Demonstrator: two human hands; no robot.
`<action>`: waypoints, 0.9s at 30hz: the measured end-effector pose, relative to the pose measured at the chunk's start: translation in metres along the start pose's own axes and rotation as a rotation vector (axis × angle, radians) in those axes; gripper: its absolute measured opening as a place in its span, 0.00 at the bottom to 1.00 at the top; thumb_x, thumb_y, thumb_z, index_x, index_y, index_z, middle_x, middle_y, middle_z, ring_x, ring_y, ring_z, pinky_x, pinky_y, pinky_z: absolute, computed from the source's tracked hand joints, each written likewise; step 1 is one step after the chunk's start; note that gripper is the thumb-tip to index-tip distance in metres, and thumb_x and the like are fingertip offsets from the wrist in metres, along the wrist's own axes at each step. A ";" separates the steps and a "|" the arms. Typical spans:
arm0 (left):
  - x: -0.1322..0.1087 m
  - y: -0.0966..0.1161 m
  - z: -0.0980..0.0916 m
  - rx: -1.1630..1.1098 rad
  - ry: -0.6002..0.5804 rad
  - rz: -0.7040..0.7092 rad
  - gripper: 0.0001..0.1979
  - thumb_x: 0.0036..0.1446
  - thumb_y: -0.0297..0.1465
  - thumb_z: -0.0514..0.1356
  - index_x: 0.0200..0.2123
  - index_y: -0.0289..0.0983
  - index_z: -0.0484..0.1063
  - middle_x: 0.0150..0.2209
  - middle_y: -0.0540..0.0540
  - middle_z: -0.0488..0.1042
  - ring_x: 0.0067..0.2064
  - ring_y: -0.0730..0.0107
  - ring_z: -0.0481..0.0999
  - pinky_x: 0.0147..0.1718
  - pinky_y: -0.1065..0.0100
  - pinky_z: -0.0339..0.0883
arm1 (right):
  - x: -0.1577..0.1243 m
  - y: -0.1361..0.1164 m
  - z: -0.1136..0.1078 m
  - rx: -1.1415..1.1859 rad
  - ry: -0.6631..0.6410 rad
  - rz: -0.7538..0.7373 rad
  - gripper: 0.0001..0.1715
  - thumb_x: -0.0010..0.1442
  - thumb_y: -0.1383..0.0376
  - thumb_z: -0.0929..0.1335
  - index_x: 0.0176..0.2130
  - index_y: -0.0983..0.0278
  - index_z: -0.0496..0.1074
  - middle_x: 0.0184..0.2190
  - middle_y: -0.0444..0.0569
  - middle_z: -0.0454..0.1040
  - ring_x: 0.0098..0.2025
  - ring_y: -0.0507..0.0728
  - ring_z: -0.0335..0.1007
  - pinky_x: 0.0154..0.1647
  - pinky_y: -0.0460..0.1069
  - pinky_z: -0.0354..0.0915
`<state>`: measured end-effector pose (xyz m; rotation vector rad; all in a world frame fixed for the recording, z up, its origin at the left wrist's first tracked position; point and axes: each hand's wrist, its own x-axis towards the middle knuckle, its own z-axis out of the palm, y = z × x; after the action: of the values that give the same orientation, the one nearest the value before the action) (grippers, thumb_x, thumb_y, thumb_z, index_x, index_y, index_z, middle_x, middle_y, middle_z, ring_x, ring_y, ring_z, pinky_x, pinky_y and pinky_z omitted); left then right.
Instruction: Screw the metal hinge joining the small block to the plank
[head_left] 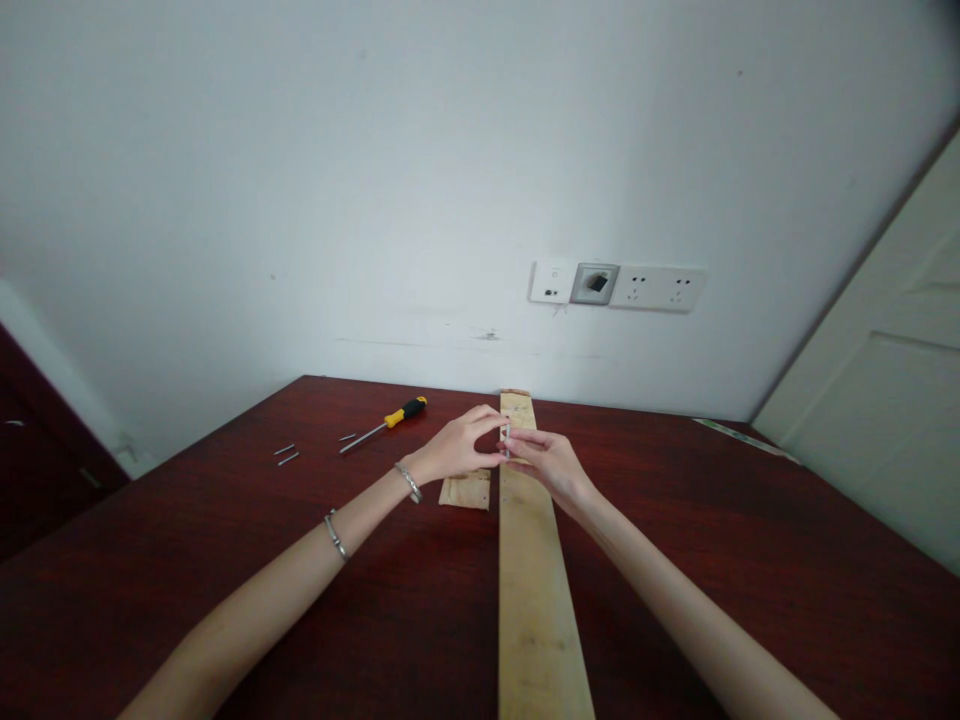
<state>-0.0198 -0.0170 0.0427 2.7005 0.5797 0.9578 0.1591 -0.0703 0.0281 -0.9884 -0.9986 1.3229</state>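
A thin silver screw (pixel 508 440) stands roughly upright between my two hands above a long pale wooden board (pixel 529 580). My left hand (pixel 469 440) reaches from the left, its index finger near the screw's upper end and its thumb near the lower end. From the other side, my right hand (pixel 551 462) pinches the screw's shaft between thumb and fingers. Whether the screw's tip touches the wood cannot be made out. Beside the board, partly under my left hand, lies a short wooden piece (pixel 465 492).
A screwdriver (pixel 397 412) with a yellow and black handle lies left on the dark red table (pixel 360 620). Several loose screws (pixel 288 459) are near it. Behind stands a white wall with sockets (pixel 660 288). A flat strip (pixel 746 440) lies at the back right.
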 end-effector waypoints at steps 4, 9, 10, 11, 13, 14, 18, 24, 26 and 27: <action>0.000 0.003 -0.001 0.004 -0.001 0.005 0.22 0.55 0.32 0.63 0.54 0.38 0.68 0.48 0.42 0.69 0.51 0.61 0.70 0.52 0.60 0.66 | 0.001 0.001 0.000 -0.040 0.014 -0.018 0.22 0.35 0.60 0.80 0.32 0.65 0.80 0.30 0.50 0.82 0.34 0.57 0.78 0.40 0.51 0.73; -0.001 0.007 -0.001 0.021 0.015 0.020 0.21 0.54 0.30 0.62 0.53 0.37 0.68 0.47 0.42 0.70 0.49 0.62 0.71 0.49 0.61 0.68 | 0.000 -0.001 0.001 -0.045 0.013 -0.031 0.20 0.36 0.60 0.80 0.31 0.64 0.80 0.30 0.50 0.82 0.34 0.57 0.78 0.41 0.51 0.73; -0.001 0.008 -0.001 0.025 0.022 0.024 0.21 0.54 0.29 0.62 0.52 0.37 0.68 0.47 0.42 0.70 0.48 0.62 0.71 0.49 0.62 0.68 | 0.000 -0.001 0.001 -0.048 0.013 -0.035 0.20 0.36 0.60 0.80 0.31 0.64 0.80 0.30 0.50 0.82 0.34 0.57 0.78 0.41 0.52 0.73; -0.001 0.009 -0.001 0.025 0.030 0.028 0.21 0.54 0.29 0.61 0.52 0.37 0.68 0.47 0.42 0.70 0.48 0.63 0.72 0.48 0.62 0.69 | 0.000 -0.001 0.001 -0.052 0.014 -0.040 0.20 0.36 0.59 0.80 0.32 0.65 0.80 0.30 0.50 0.82 0.34 0.57 0.78 0.41 0.52 0.73; -0.001 0.009 0.000 0.024 0.046 0.034 0.20 0.54 0.30 0.61 0.51 0.37 0.68 0.46 0.42 0.70 0.47 0.63 0.72 0.47 0.63 0.69 | 0.000 -0.002 0.001 -0.058 0.014 -0.049 0.21 0.36 0.59 0.79 0.32 0.65 0.80 0.30 0.50 0.82 0.34 0.58 0.78 0.42 0.53 0.73; -0.001 0.010 0.000 0.023 0.053 0.038 0.20 0.54 0.29 0.61 0.51 0.37 0.69 0.46 0.42 0.70 0.46 0.63 0.72 0.46 0.63 0.69 | 0.000 -0.002 0.001 -0.059 0.014 -0.052 0.21 0.36 0.58 0.79 0.32 0.65 0.80 0.30 0.50 0.82 0.34 0.57 0.78 0.42 0.53 0.73; -0.001 0.011 0.001 0.023 0.076 0.055 0.18 0.53 0.28 0.60 0.48 0.36 0.70 0.44 0.42 0.71 0.44 0.65 0.73 0.44 0.65 0.70 | -0.001 -0.003 0.003 -0.065 0.011 -0.053 0.21 0.36 0.58 0.79 0.31 0.65 0.80 0.30 0.50 0.82 0.33 0.56 0.78 0.43 0.52 0.72; -0.001 0.011 0.002 0.020 0.117 0.092 0.18 0.51 0.27 0.60 0.47 0.34 0.70 0.42 0.42 0.72 0.42 0.66 0.73 0.42 0.66 0.70 | -0.002 -0.004 0.004 -0.069 0.011 -0.063 0.21 0.36 0.58 0.79 0.32 0.66 0.81 0.29 0.51 0.81 0.32 0.55 0.77 0.43 0.53 0.71; -0.001 0.011 0.003 0.038 0.127 0.102 0.17 0.51 0.28 0.60 0.46 0.34 0.71 0.42 0.43 0.72 0.42 0.66 0.73 0.42 0.66 0.70 | -0.002 -0.004 0.004 -0.073 0.008 -0.069 0.21 0.37 0.58 0.79 0.32 0.66 0.81 0.29 0.51 0.81 0.32 0.56 0.77 0.43 0.52 0.71; -0.001 0.010 0.003 0.049 0.130 0.105 0.17 0.51 0.28 0.60 0.46 0.34 0.71 0.42 0.43 0.72 0.42 0.66 0.73 0.42 0.66 0.70 | -0.002 -0.004 0.004 -0.074 0.007 -0.072 0.20 0.37 0.58 0.79 0.32 0.66 0.81 0.30 0.51 0.81 0.32 0.56 0.77 0.43 0.52 0.71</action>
<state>-0.0155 -0.0269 0.0433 2.7511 0.4959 1.1677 0.1566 -0.0722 0.0328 -1.0031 -1.0748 1.2300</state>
